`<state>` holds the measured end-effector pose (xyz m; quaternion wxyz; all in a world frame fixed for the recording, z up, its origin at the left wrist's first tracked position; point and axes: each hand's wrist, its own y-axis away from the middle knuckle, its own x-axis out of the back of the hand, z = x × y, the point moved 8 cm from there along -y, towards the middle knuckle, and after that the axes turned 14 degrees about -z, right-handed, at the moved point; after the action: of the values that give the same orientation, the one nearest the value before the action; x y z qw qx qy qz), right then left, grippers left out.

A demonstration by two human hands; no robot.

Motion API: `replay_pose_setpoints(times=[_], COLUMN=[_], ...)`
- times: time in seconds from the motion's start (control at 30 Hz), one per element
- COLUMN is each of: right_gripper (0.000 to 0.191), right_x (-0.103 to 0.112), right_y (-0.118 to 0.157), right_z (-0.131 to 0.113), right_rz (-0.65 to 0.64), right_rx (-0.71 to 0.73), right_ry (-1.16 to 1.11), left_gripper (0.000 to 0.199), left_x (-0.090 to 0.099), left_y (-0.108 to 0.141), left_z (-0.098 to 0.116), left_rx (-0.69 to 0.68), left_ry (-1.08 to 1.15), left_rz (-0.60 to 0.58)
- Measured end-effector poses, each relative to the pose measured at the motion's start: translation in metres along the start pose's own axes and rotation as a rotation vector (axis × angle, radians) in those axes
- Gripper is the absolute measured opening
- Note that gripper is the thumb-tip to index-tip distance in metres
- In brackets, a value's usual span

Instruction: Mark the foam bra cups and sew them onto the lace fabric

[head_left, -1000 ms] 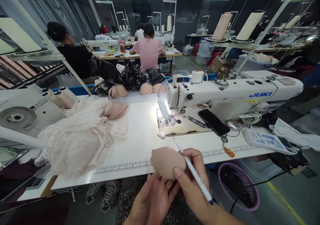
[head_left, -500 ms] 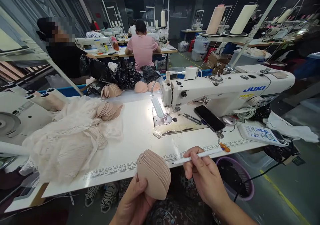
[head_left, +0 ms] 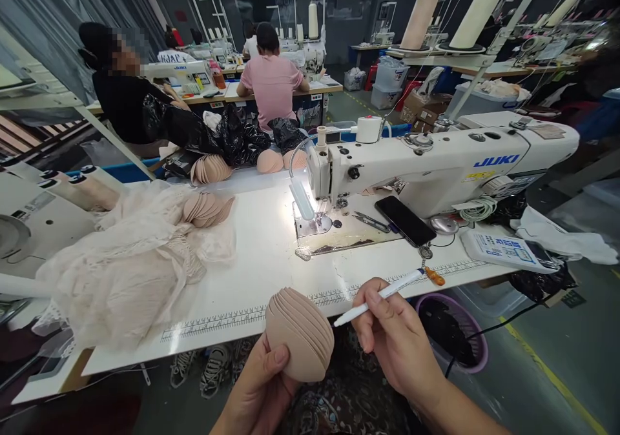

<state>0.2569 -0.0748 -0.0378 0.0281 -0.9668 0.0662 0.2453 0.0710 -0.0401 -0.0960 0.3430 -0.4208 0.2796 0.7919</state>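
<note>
My left hand (head_left: 266, 380) is closed on a stack of beige bra cups (head_left: 299, 335), thumb across the front cup, held just off the table's front edge. The cups are nested, their edges fanned at the upper right. In my right hand (head_left: 394, 341) a white marker pen (head_left: 380, 298) is pinched between thumb and fingers. Its tip points left, a short gap from the cups' right edge. Behind both hands a white sewing machine (head_left: 436, 167) stands on the white table (head_left: 261, 241), its lamp lit over the needle plate.
Pale lace fabric (head_left: 126, 280) is heaped at left, with more stacked cups (head_left: 208, 209) on it. Thread snips (head_left: 371, 222), a black phone (head_left: 405, 220) and a white box (head_left: 508, 251) lie at right. A purple basket (head_left: 479, 351) stands below. Co-workers sit beyond.
The marker has tilted more steeply, its rear end raised and its tip slightly lower. The cups stay in my left hand, turned slightly. The whole view has shifted a little.
</note>
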Motion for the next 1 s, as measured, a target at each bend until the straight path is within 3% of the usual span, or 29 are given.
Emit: replay_pose_setpoints(times=[0.2, 0.37, 0.57, 1.0], right_gripper=[0.037, 0.036, 0.035, 0.035], right_x=[-0.008, -0.004, -0.011, -0.018], right_y=[0.002, 0.003, 0.004, 0.007], right_z=[0.002, 0.0, 0.001, -0.001], right_rz=[-0.092, -0.045, -0.119, -0.142], right_rx=[-0.033, 0.003, -0.015, -0.001], right_ry=[0.058, 0.032, 0.074, 0.067], left_gripper=[0.08, 0.079, 0.076, 0.072], left_x=[-0.003, -0.015, -0.022, -0.019], left_y=[0.0, -0.002, -0.007, -0.005], left_z=[0.0, 0.0, 0.0, -0.002], left_rx=[0.016, 0.015, 0.006, 0.012], left_ry=[-0.027, 0.008, 0.011, 0.04], left_rz=[0.013, -0.004, -0.018, -0.001])
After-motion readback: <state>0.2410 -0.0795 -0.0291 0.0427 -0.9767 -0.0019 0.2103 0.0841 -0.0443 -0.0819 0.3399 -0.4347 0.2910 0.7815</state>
